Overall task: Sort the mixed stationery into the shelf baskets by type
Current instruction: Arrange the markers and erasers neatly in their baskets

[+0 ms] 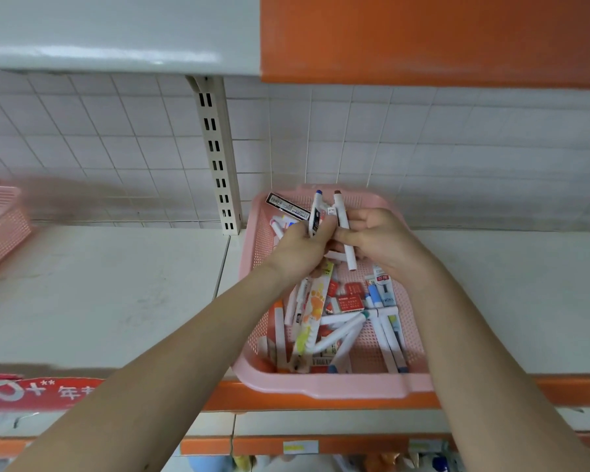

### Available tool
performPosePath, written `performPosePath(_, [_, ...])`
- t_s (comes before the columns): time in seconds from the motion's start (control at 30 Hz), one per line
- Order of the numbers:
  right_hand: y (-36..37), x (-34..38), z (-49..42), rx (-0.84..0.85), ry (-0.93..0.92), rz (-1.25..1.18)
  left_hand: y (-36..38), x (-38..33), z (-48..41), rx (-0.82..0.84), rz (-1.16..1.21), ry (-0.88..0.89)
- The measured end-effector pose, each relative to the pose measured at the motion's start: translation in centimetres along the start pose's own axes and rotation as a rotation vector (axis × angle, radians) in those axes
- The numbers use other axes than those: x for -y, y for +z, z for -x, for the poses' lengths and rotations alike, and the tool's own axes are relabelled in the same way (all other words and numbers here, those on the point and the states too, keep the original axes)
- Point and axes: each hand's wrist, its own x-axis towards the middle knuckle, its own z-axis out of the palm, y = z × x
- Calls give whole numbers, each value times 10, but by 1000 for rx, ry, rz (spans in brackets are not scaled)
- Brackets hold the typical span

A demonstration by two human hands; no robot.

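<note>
Pink basket [321, 386]; two hands [300, 248] [384, 243], two white markers [316, 208] [339, 202].

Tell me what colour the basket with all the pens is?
The basket is pink, with a mesh of small holes; the head view shows it.

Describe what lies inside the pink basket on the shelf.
Visible: white markers, red packets, a footprint-printed pack, a black box at the far rim. The left hand with a blue-capped marker and right hand with a brown-capped marker hide what lies beneath.
</note>
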Motion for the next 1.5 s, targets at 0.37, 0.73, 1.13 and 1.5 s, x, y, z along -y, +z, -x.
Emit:
performPosePath(0.37, [-1, 20, 25, -30, -167, -36, 2, -22, 10, -294, 151, 106])
performPosePath(0.73, [66, 63, 50, -127, -58, -103, -91, -33, 50, -270, 552, 45])
performPosePath(1.13, [336, 130, 78, 45, -139, -22, -347, 0, 185, -410, 442, 173])
performPosePath(1.5, [557, 173, 104, 139, -130, -141, -549, 30, 309, -593, 325, 185])
